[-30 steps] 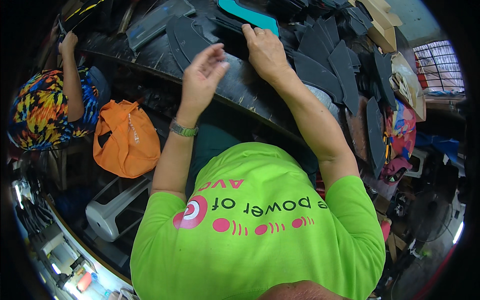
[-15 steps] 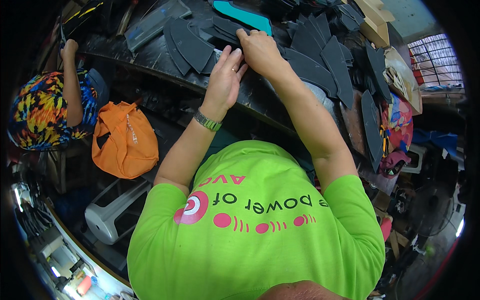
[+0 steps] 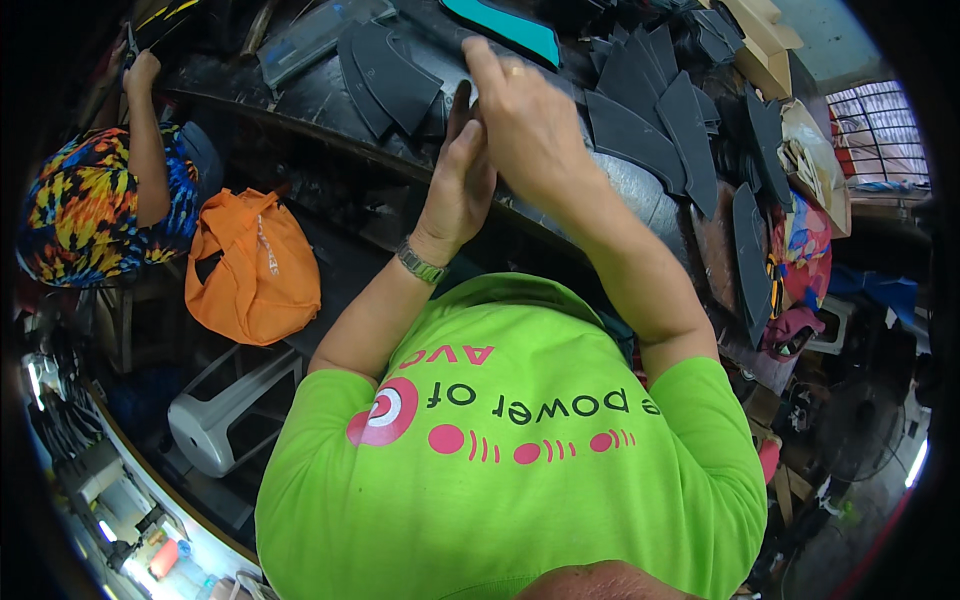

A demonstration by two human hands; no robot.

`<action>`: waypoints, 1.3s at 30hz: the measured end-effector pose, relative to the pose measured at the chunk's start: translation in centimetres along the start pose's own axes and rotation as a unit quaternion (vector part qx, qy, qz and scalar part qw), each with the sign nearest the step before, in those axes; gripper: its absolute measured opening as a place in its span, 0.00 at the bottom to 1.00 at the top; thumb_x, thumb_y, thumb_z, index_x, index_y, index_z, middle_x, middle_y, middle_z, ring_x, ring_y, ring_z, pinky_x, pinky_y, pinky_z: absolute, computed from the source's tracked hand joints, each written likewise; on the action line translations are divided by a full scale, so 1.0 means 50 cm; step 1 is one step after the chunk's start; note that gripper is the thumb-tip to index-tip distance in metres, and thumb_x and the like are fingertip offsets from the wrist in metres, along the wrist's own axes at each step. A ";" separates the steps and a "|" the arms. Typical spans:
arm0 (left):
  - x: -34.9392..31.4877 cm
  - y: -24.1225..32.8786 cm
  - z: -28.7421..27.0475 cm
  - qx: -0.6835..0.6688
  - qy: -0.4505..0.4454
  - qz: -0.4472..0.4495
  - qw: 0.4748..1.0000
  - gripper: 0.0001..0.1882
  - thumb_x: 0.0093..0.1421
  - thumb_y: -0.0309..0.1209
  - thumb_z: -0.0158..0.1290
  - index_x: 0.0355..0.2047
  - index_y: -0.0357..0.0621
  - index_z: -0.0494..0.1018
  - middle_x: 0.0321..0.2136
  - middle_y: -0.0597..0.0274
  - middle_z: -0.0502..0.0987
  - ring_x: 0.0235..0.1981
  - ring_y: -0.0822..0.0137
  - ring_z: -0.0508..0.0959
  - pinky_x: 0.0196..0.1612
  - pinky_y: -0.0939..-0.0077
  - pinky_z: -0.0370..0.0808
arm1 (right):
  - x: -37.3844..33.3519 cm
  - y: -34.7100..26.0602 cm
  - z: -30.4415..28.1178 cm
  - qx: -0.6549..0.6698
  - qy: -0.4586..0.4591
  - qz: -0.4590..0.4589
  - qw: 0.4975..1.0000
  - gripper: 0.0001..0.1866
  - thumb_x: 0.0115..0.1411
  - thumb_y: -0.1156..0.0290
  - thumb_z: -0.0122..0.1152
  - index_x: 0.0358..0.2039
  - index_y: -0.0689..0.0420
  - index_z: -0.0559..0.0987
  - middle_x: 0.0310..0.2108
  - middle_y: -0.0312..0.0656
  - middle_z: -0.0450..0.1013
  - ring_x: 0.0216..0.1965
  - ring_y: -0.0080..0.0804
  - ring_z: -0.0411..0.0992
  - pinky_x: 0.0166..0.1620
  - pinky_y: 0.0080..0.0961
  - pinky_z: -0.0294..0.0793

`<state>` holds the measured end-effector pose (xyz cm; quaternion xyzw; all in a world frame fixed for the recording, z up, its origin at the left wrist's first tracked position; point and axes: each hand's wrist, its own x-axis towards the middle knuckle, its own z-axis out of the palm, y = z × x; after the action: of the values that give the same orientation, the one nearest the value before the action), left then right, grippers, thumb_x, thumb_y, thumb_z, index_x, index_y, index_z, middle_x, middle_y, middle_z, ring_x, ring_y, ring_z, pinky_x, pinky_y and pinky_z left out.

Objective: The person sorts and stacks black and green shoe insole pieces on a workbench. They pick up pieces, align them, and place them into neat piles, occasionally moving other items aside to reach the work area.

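My left hand (image 3: pixel 460 190) is raised just off the table's near edge, with its watch-wearing wrist below. Its fingers close around a dark thin shape (image 3: pixel 459 108), seen nearly edge-on, whose rest lies hidden between my hands. Right against it is my right hand (image 3: pixel 530 125), slightly blurred, its index finger pointing up and away; the other fingers are mostly turned out of sight. Flat, dark grey curved pieces (image 3: pixel 390 80) lie overlapping to the left of my hands. More such pieces (image 3: pixel 635 140) are fanned out on the right.
A teal curved piece (image 3: pixel 505 30) lies beyond my hands, near a clear plastic box (image 3: pixel 320 42). Cardboard boxes (image 3: pixel 760 50) stand far right. At left, a person in a colourful shirt (image 3: pixel 100 205) holds scissors (image 3: pixel 130 45); an orange bag (image 3: pixel 255 265) hangs by a grey stool (image 3: pixel 205 425).
Dark curved pieces that lay just beyond my hands are gone from that spot. My right hand has come nearer with its index finger raised; my left hand has turned and closed.
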<state>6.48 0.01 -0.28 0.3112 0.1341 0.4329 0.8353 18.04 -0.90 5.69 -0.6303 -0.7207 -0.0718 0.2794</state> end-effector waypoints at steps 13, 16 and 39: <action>-0.059 -0.052 0.029 -0.110 -0.024 -0.208 0.972 0.30 0.73 0.50 0.42 0.62 0.37 0.63 0.55 0.53 0.73 0.53 0.60 0.78 0.56 0.65 0.77 | -0.195 0.033 -0.113 0.182 -0.115 0.177 0.960 0.40 0.47 0.61 0.77 0.59 0.59 0.70 0.50 0.54 0.73 0.50 0.49 0.74 0.50 0.39 0.75; -0.073 -0.066 0.035 -0.072 0.026 -0.203 0.976 0.25 0.73 0.42 0.46 0.62 0.37 0.63 0.56 0.53 0.73 0.55 0.62 0.77 0.57 0.66 0.76 | -0.213 0.033 -0.095 0.189 -0.092 0.193 0.958 0.45 0.46 0.63 0.78 0.63 0.58 0.66 0.45 0.52 0.74 0.45 0.43 0.75 0.45 0.35 0.77; -0.093 -0.024 0.008 -0.142 -0.006 -0.198 0.970 0.24 0.73 0.34 0.34 0.60 0.25 0.63 0.56 0.44 0.73 0.59 0.52 0.74 0.62 0.55 0.73 | -0.247 0.168 -0.118 0.447 -0.045 0.388 0.805 0.25 0.56 0.86 0.57 0.54 0.53 0.78 0.35 0.32 0.70 0.34 0.15 0.69 0.41 0.12 0.71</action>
<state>4.67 -4.43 -0.95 0.1592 0.1244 0.2719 0.9409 28.48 -12.68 2.41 -0.6654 -0.3799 0.4011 0.5019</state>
